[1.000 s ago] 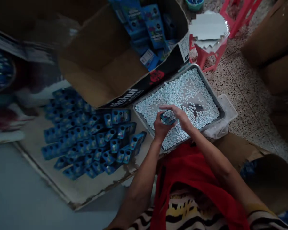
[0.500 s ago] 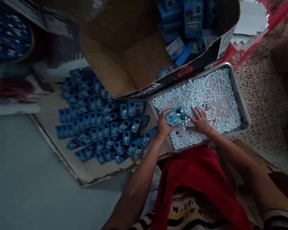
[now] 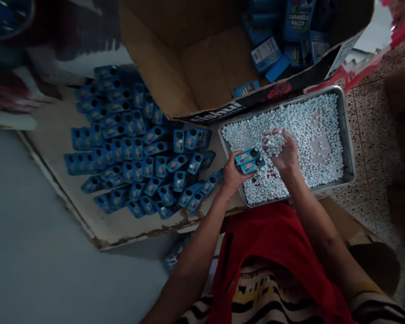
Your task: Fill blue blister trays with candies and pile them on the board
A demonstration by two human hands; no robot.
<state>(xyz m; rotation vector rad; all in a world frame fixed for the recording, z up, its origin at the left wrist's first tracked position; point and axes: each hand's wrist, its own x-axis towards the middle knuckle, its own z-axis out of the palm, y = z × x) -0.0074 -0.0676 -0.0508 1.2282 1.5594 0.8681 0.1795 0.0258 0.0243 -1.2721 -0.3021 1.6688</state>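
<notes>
Two small blue candy boxes (image 3: 249,161), side by side with dark round holes showing, are gripped in my left hand (image 3: 233,174) over the left part of a metal tray (image 3: 350,155). My right hand (image 3: 286,150) is turned palm up above the tray, its fingers curled around a heap of small white candies (image 3: 275,143). More pale candies (image 3: 303,119) cover much of the tray's bottom. Left of the tray, many blue candy boxes (image 3: 135,166) stand packed together on the table, most with their round holes facing up.
A large cardboard box (image 3: 202,76) behind the tray holds several blue cartons (image 3: 266,54). At the upper left is a round container (image 3: 6,18) of blue items, partly cut off. Speckled floor tiles (image 3: 361,130) lie to the right, and the table's edge (image 3: 135,236) runs in front.
My right hand has gone from fingers down among the candies to palm up, now holding a handful. My left hand still grips the two boxes. The camera view has shifted.
</notes>
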